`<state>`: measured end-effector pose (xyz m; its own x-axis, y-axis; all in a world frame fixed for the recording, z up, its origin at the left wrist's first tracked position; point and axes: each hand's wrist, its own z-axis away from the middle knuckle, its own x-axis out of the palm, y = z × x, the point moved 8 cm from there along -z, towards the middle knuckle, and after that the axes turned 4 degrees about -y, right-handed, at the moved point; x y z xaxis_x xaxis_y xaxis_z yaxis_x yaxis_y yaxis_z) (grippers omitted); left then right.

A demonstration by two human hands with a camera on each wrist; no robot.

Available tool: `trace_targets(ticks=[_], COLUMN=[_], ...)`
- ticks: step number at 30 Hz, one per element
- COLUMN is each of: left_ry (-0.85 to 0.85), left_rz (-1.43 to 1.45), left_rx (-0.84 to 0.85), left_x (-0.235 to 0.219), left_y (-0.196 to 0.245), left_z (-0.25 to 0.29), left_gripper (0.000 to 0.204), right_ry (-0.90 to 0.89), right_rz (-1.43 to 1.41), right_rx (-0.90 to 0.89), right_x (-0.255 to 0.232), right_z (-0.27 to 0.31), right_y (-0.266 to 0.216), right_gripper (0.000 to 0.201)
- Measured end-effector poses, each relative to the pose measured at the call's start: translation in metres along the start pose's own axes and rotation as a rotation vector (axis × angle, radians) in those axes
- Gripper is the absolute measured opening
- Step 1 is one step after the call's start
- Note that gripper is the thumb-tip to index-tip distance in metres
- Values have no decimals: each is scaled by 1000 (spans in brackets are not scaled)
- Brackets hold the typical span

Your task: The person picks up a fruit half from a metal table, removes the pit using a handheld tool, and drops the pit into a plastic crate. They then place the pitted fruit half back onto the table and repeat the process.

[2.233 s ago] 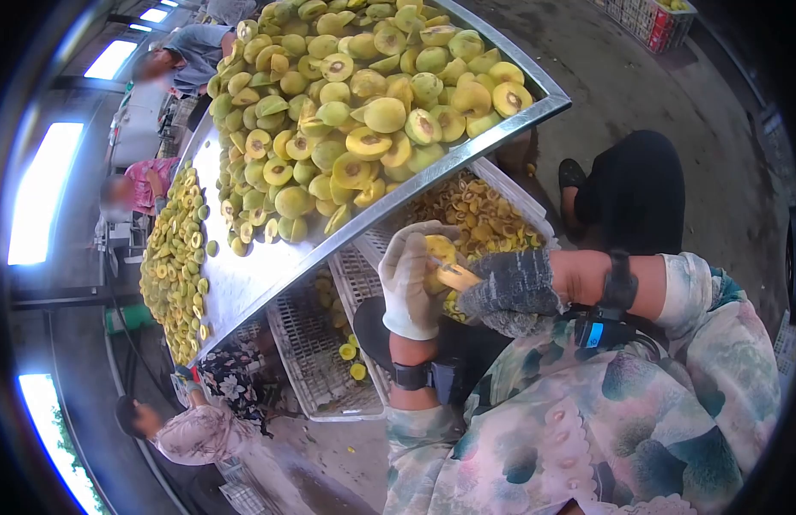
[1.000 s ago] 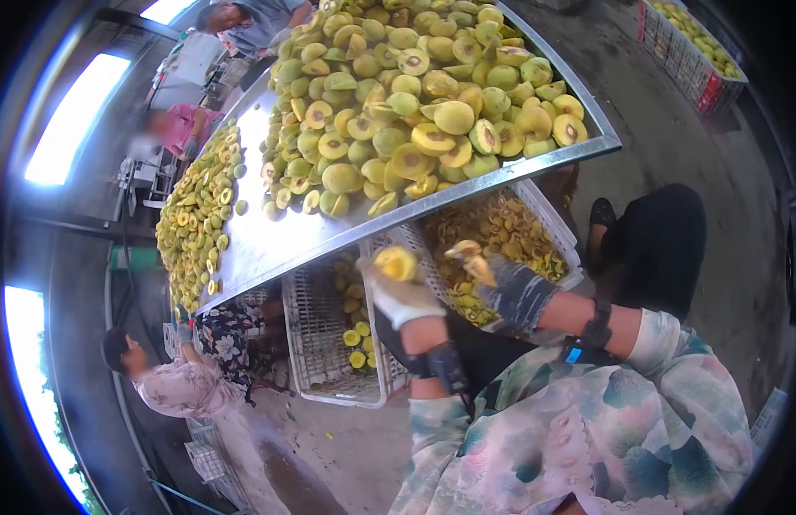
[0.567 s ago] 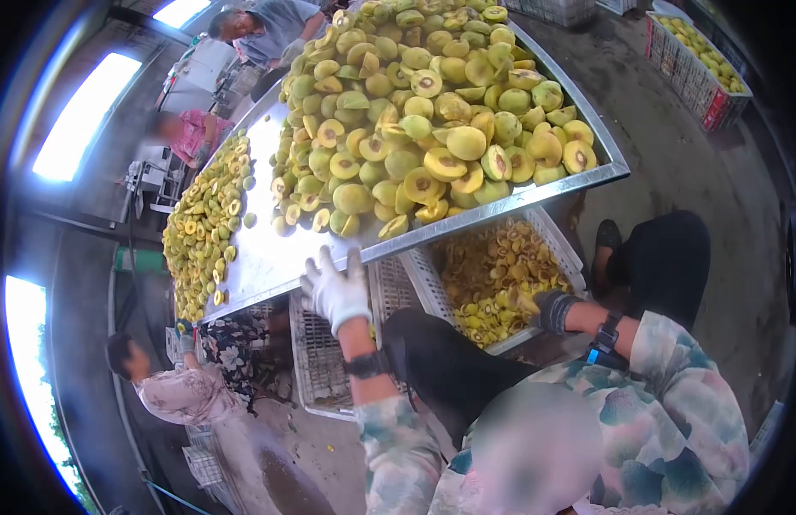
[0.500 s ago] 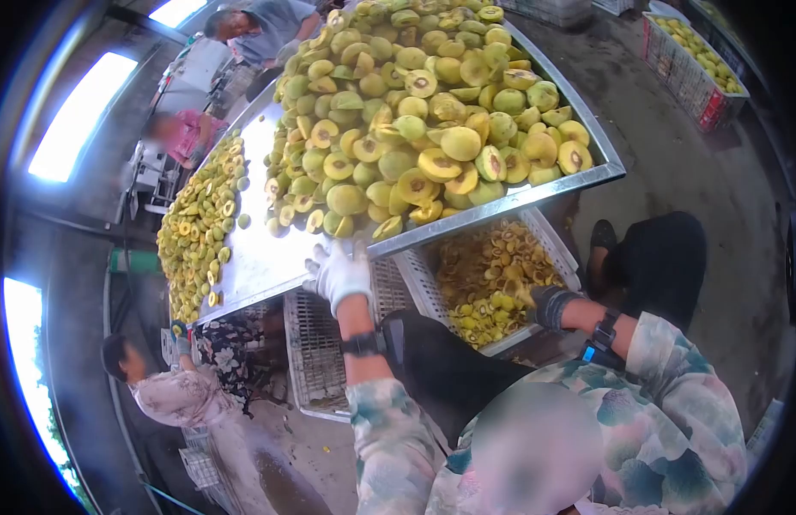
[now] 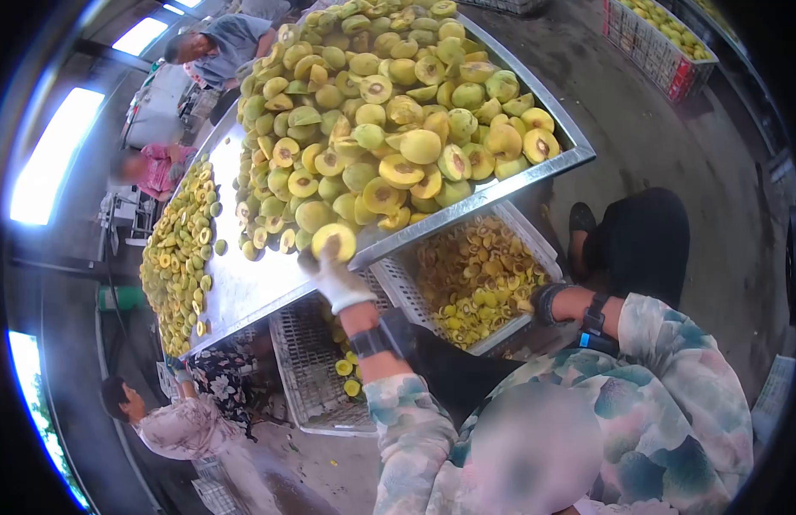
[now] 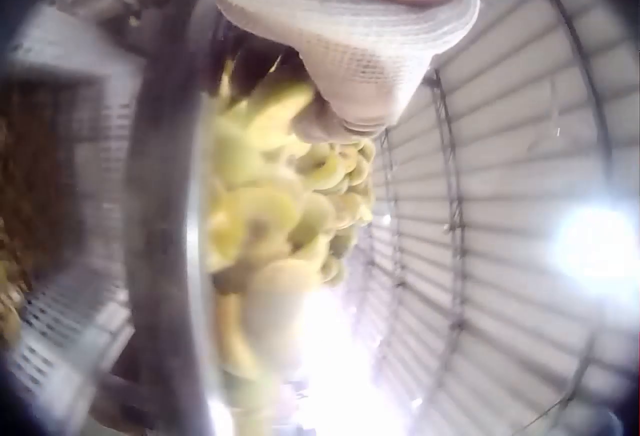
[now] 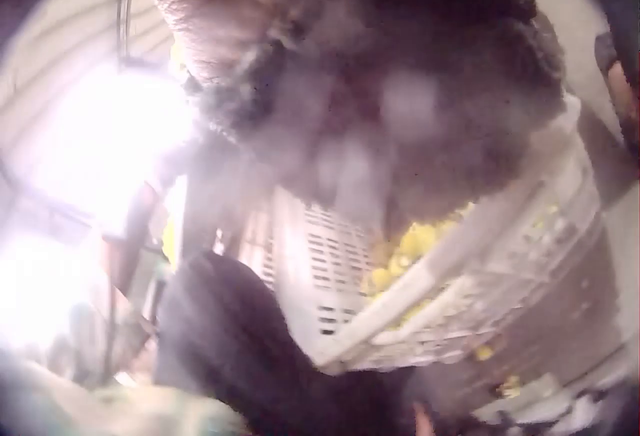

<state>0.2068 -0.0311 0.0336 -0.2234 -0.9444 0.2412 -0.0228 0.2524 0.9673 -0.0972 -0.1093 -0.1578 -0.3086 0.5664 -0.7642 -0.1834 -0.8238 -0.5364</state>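
Observation:
My left hand (image 5: 336,279), in a white glove, is at the near edge of the metal tray (image 5: 475,203) with a peach half (image 5: 333,241) at its fingertips, cut face up. Behind it lies a big heap of peach halves (image 5: 363,129). In the left wrist view the white glove (image 6: 350,71) reaches over blurred fruit. My right hand (image 5: 548,302), in a dark grey glove, hangs by the corner of a crate (image 5: 539,245) of brown and yellow fruit scraps (image 5: 479,275). Its fingers are hidden, and I cannot tell what they hold.
Another crate (image 5: 290,378) with a few yellow halves (image 5: 346,369) stands below the tray on the left. A second heap (image 5: 179,249) covers the tray's far left. Other people (image 5: 187,421) work around it. A full crate (image 5: 647,47) sits back right.
A fruit half in the left hand has gone; that hand reached open to the tray and now has a peach half at its fingers. The right hand, earlier with a wooden-handled tool, lowered beside the crate.

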Motion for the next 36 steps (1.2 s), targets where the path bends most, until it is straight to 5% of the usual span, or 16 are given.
trace_targets(ticks=[2, 4, 5, 8, 9, 12, 13, 17, 21, 24, 26, 27, 29, 30, 32, 36], left_ry=[-188, -422, -373, -426, -452, -477, -508, -530, -560, -492, -552, -593, -669, -761, -920, -986], left_rz=[316, 660, 684, 850, 928, 908, 894, 697, 466, 497, 498, 262, -164, -225, -68, 112], left_rx=[-204, -314, -358, -442, -492, -556, -574, -497, -455, -591, -592, -533, -310, -354, -460, -593], left_x=[-7, 0, 5, 9, 9, 5, 8, 8, 3, 2, 7, 7, 6, 13, 26, 42], left_y=[-12, -13, -8, -7, -11, -25, -27, -33, -37, -47, -47, -42, -46, -42, -50, -41], left_z=[1, 19, 35, 67, 77, 94, 100, 118, 126, 129, 132, 135, 127, 137, 155, 174], left_gripper=[30, 21, 17, 29, 30, 34, 34, 32, 33, 36, 37, 37, 36, 37, 41, 49], right_ry=[22, -145, -217, 3, -66, -248, 57, 75, 91, 18, 91, 83, -152, -147, -296, -264], right_rz=[-156, -251, -149, -338, -859, -538, -309, -780, -746, -335, -1095, -1094, -1569, -1567, -1939, -2057], right_rx=[150, 499, 287, 486, 640, 368, 292, 449, 424, 239, 346, 344, 130, 130, -3, 29], right_x=[-4, -22, -34, -21, -33, -24, -40, -41, -38, -52, -59, -65, -67, -69, -69, -50], right_z=[-4, 7, 12, 5, 23, 10, 4, 19, 11, 4, 13, 19, 22, 23, 26, 21], right_y=[10, 14, -10, 20, 10, -4, -6, -12, -2, -22, -21, -26, -58, -58, -76, -73], right_gripper=[36, 37, 34, 37, 43, 44, 46, 48, 52, 47, 39, 39, 32, 32, 31, 30])
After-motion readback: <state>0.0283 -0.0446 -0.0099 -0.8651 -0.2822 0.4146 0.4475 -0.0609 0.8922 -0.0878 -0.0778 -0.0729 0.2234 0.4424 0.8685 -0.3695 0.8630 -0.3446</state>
